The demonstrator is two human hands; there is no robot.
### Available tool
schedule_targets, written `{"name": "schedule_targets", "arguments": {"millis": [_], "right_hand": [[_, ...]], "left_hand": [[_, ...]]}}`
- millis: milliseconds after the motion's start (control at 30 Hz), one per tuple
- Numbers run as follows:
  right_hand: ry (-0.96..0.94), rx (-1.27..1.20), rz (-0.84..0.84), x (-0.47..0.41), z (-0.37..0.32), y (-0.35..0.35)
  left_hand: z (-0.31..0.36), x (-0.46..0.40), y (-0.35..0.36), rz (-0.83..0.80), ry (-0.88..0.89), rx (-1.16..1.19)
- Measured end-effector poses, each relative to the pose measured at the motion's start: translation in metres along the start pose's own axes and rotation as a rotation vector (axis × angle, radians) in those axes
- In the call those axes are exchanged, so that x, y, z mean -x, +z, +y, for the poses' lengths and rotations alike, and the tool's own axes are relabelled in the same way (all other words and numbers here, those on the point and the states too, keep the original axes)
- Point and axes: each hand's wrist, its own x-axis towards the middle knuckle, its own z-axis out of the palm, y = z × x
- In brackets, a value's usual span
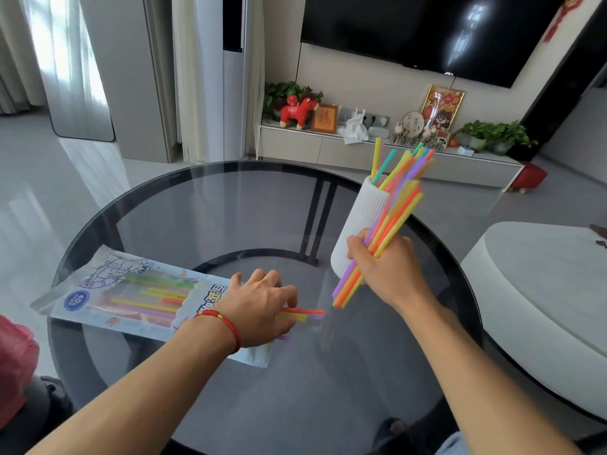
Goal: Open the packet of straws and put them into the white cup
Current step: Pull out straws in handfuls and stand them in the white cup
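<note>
A printed plastic straw packet (131,297) lies flat on the round glass table (230,198), with several coloured straws still inside. My left hand (262,307) rests on the packet's open right end, and a few straw ends (303,314) poke out past its fingers. My right hand (387,267) grips a bundle of coloured straws (391,224), held tilted just in front of the tall ribbed white cup (361,218). Several straws (382,160) stand in the cup.
A white rounded table (542,290) sits close on the right. Behind the glass table runs a low TV cabinet (328,149) with ornaments and plants. A red cloth (14,366) lies at the left edge.
</note>
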Motion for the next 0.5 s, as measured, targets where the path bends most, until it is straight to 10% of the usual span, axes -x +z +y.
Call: {"name": "schedule_targets", "arguments": {"millis": [367,500], "right_hand": [[0.198,-0.035,-0.152,0.014,0.010,0.013],[0.402,-0.483,0.043,0.011,0.002,-0.005]], "left_hand": [[0.004,-0.004,0.010,0.038,-0.020,0.057],[0.018,-0.012,0.023,0.125,-0.076,0.139]]}}
